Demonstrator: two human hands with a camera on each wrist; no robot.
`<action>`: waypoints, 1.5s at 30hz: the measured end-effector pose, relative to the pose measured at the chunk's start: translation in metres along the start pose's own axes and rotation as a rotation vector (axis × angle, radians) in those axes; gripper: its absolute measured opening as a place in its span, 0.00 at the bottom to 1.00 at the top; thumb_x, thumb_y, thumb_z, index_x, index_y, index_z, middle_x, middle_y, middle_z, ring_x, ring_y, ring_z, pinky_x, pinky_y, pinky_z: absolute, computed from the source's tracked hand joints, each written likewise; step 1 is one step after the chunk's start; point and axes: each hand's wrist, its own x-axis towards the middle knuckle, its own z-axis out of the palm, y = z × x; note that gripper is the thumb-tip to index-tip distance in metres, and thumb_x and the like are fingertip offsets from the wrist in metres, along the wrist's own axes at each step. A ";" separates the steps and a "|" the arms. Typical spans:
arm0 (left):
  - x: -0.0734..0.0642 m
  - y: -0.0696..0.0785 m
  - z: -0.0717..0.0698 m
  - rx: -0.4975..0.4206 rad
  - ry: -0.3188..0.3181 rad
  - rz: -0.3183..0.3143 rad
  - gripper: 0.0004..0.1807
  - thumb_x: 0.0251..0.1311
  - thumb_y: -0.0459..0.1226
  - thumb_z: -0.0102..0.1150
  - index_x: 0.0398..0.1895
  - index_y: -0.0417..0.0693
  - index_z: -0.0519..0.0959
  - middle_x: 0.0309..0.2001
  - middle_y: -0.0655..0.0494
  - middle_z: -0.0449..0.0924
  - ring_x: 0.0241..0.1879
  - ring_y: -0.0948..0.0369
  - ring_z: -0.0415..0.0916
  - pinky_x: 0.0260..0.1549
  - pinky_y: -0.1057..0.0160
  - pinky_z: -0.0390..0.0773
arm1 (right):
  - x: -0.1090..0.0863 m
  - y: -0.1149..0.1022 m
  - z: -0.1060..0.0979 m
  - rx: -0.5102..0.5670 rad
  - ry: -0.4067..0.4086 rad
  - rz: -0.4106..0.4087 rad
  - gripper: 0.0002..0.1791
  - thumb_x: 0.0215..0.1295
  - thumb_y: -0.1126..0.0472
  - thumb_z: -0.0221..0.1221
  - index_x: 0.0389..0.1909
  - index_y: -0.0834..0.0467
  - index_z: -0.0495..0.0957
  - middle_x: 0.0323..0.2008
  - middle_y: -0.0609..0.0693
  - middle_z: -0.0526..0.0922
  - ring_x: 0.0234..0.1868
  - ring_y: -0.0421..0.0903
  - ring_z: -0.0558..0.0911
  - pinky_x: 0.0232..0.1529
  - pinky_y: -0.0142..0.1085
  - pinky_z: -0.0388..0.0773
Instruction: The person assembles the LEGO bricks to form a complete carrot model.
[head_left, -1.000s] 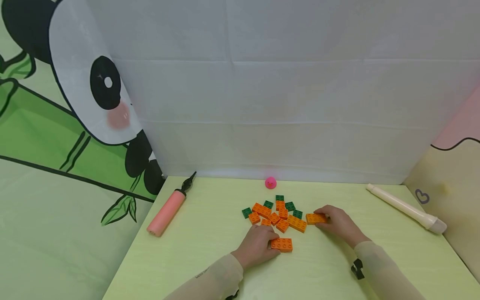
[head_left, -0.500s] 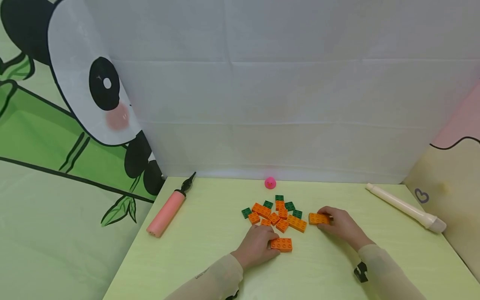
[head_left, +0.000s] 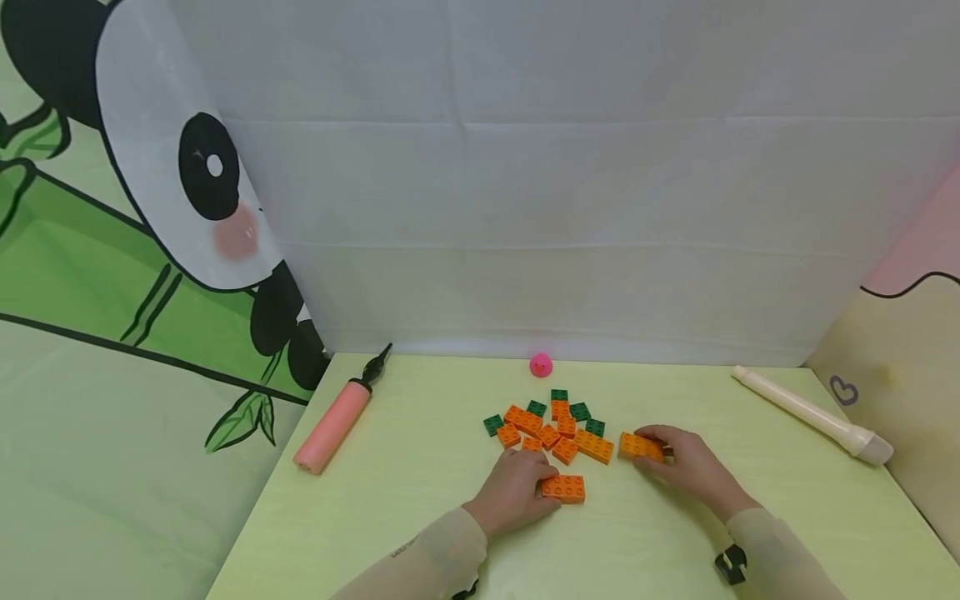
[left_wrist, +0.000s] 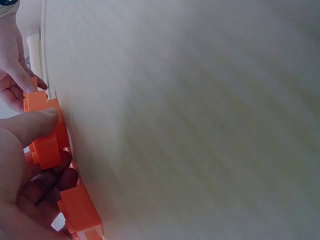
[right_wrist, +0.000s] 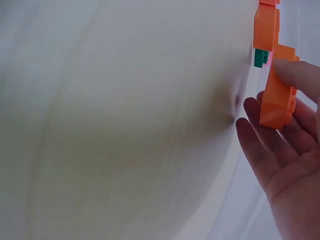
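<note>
My left hand pinches an orange toy brick between thumb and fingers, just in front of the pile. In the left wrist view the thumb presses on that orange brick. To the right of the pile, my right hand holds another long orange brick by its right end. The right wrist view shows this brick gripped by the thumb and fingers, raised off the tabletop. Between and beyond the hands lie several loose orange bricks and small green bricks.
A pink hand pump with a black nozzle lies at the table's left edge. A small pink ball-like toy sits at the back. On the right lies a cream tube-shaped object. A white sheet hangs behind the table.
My right hand has shifted slightly right and toward me with its orange brick, which has turned a little. The left hand and the pile stay where they were.
</note>
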 end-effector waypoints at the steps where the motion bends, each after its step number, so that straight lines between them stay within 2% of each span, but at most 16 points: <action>1: 0.000 0.000 0.000 0.000 0.000 0.001 0.20 0.61 0.51 0.75 0.53 0.53 0.89 0.40 0.72 0.82 0.42 0.70 0.75 0.57 0.56 0.71 | -0.001 0.000 0.000 0.003 0.000 -0.010 0.21 0.66 0.60 0.71 0.58 0.63 0.82 0.54 0.56 0.85 0.51 0.54 0.83 0.53 0.52 0.81; 6: 0.000 0.000 -0.001 0.000 0.007 0.011 0.20 0.61 0.50 0.75 0.52 0.52 0.89 0.40 0.71 0.82 0.42 0.70 0.75 0.56 0.56 0.71 | -0.005 -0.005 0.003 0.033 0.004 -0.025 0.20 0.65 0.58 0.73 0.55 0.60 0.83 0.51 0.51 0.85 0.47 0.48 0.82 0.51 0.47 0.82; 12: 0.000 0.000 -0.001 0.014 0.018 0.025 0.19 0.61 0.50 0.75 0.52 0.53 0.89 0.39 0.71 0.82 0.41 0.70 0.75 0.55 0.57 0.71 | -0.010 -0.013 0.010 0.098 -0.006 -0.041 0.19 0.64 0.60 0.73 0.54 0.60 0.82 0.48 0.48 0.85 0.46 0.47 0.81 0.49 0.43 0.82; 17: 0.000 -0.001 0.001 0.012 0.019 0.021 0.19 0.61 0.50 0.75 0.52 0.52 0.89 0.41 0.71 0.82 0.43 0.69 0.76 0.56 0.56 0.71 | -0.013 -0.023 0.016 0.101 -0.028 -0.094 0.19 0.66 0.58 0.72 0.54 0.58 0.82 0.49 0.47 0.85 0.46 0.46 0.81 0.48 0.39 0.82; 24: 0.000 -0.002 0.001 0.020 0.019 0.024 0.20 0.61 0.50 0.75 0.53 0.52 0.89 0.43 0.69 0.83 0.46 0.67 0.77 0.57 0.55 0.71 | -0.013 -0.039 0.028 0.137 -0.070 -0.131 0.20 0.67 0.53 0.72 0.55 0.56 0.82 0.52 0.47 0.85 0.49 0.47 0.82 0.50 0.38 0.82; 31: 0.001 -0.002 0.002 0.030 0.026 0.040 0.20 0.62 0.50 0.74 0.52 0.52 0.89 0.43 0.68 0.84 0.46 0.66 0.77 0.58 0.55 0.71 | -0.013 -0.049 0.039 0.187 -0.108 -0.158 0.20 0.68 0.51 0.71 0.55 0.56 0.83 0.50 0.45 0.85 0.47 0.45 0.82 0.49 0.38 0.82; 38: 0.002 -0.005 0.004 0.060 0.033 0.051 0.19 0.62 0.50 0.74 0.52 0.52 0.89 0.42 0.68 0.83 0.46 0.65 0.77 0.59 0.53 0.70 | -0.012 -0.054 0.042 0.175 -0.140 -0.184 0.20 0.68 0.51 0.71 0.55 0.56 0.83 0.49 0.42 0.84 0.47 0.42 0.82 0.50 0.38 0.82; 45: 0.001 -0.004 0.003 0.031 0.013 0.029 0.21 0.62 0.51 0.74 0.54 0.52 0.88 0.44 0.68 0.83 0.48 0.65 0.77 0.59 0.54 0.70 | -0.011 -0.058 0.043 0.158 -0.164 -0.205 0.19 0.68 0.49 0.71 0.55 0.52 0.83 0.49 0.39 0.84 0.47 0.40 0.80 0.50 0.39 0.81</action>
